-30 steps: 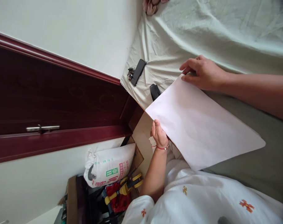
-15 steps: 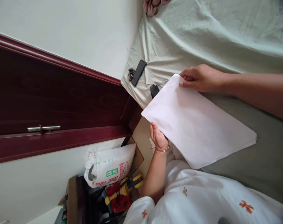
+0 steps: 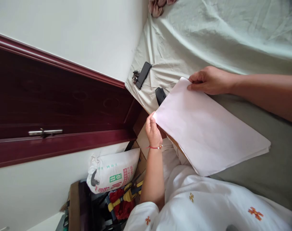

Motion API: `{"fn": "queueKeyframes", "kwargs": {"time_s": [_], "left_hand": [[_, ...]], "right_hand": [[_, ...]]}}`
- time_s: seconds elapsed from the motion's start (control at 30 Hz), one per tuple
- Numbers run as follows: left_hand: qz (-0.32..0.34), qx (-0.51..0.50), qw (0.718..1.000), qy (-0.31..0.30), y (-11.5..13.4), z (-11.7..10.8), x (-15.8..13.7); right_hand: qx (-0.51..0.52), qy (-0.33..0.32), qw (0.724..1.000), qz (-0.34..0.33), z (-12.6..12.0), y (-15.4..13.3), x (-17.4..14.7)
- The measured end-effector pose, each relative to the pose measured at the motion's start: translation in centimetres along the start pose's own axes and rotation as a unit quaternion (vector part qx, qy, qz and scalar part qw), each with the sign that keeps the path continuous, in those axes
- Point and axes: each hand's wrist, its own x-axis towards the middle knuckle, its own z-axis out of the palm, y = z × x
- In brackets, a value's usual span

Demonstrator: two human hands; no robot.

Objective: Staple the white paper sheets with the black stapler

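Paper sheets [image 3: 213, 131] are extending over pale cloth [image 3: 220, 41] at three o'clock; I'm pinching their nine-o'clock corner with the left hand [image 3: 154, 130], eleven-o'clock edge with the right hand [image 3: 207, 81], seemingly keeping them aligned.

Soft, diffuse light leaves the paper [image 3: 215, 131] pale, with faint shading near the right hand [image 3: 207, 80]. The cloth [image 3: 208, 35] is bright toward the top and dims to grey-green below the forearm [image 3: 263, 91]; the door [image 3: 52, 99] sinks toward black — its trim [image 3: 64, 61] and handle [image 3: 45, 132] catching highlights. Detail softens toward the picture's edges.
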Motion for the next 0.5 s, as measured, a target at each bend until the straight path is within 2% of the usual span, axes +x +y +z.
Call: {"fn": "queueKeyframes", "kwargs": {"time_s": [0.13,0.33,0.5], "left_hand": [[0.009,0.043,0.999,0.000,-0.7,0.7,0.2],[-0.116,0.014,0.993,-0.001,-0.2,1.4,0.5],[-0.126,0.054,0.990,0.000,0.7,1.8,2.2]], "right_hand": [[-0.019,0.017,1.000,0.013,0.2,-0.1,0.0],[-0.085,0.055,0.994,0.029,0.7,-0.1,0.3],[-0.140,0.070,0.988,0.005,1.2,0.4,0.4]]}}
